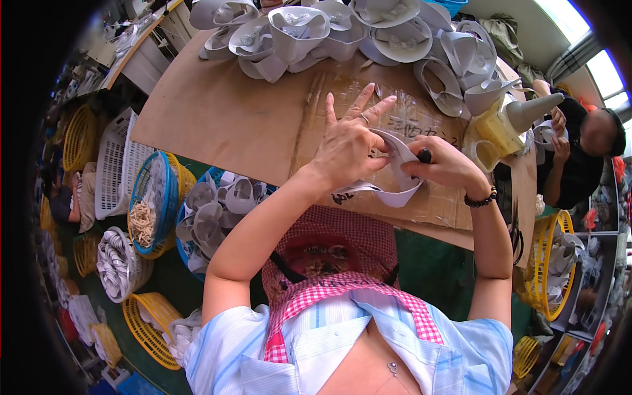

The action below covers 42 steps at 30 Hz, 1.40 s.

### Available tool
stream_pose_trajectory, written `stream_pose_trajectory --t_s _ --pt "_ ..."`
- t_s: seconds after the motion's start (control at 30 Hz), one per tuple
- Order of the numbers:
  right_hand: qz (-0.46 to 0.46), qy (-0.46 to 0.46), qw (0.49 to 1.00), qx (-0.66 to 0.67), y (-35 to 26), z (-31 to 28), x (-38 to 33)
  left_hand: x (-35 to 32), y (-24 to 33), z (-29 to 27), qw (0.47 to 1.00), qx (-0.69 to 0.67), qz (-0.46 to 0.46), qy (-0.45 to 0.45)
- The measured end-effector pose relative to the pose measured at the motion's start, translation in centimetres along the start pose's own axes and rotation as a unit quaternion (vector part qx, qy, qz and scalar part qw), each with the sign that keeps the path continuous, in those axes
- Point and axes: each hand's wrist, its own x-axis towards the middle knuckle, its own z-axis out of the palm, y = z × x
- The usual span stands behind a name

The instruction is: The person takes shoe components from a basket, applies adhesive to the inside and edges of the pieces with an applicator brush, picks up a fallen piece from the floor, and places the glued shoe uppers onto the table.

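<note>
A white shoe upper [400, 196], bent into an open loop, is held above the cardboard between my two hands. My left hand [345, 148] pinches its upper edge with thumb and index finger, the other fingers spread upward. My right hand [451, 168] is closed at the loop's right side, thumb and fingertips at the edge. A dark rounded tool end [424, 156] sticks out of my right fist; the rest of that tool is hidden by the fingers. Several finished-looking white uppers [299, 29], some with bows, are heaped at the table's far side.
Flattened cardboard [316, 112] covers part of the brown table [217, 99]. At the right stand a yellowish glue-stained container [497, 135] and a grey cone [534, 112]. Baskets of parts, including a blue basket [181, 253], surround the table. Another person [579, 151] works at the right.
</note>
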Motion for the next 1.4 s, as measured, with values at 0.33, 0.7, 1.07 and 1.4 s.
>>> stream_pose_trajectory --t_s 0.33,0.7,1.07,1.4 --pt "-0.097 0.056 0.994 0.015 -0.2 0.4 0.1 0.4 0.6 0.7 0.997 -0.042 -0.060 0.008" --pt "-0.023 -0.001 0.999 0.028 -0.1 0.0 -0.7 1.0 0.0 -2.5 0.995 0.018 0.074 0.065" --pt "-0.106 0.027 0.991 -0.079 -0.9 -0.1 -1.0 2.7 0.3 -2.0 0.986 0.104 0.080 -0.103" --pt "-0.115 0.003 0.993 -0.028 -0.7 -0.1 -1.1 2.6 0.1 -1.7 0.988 0.039 0.047 -0.143"
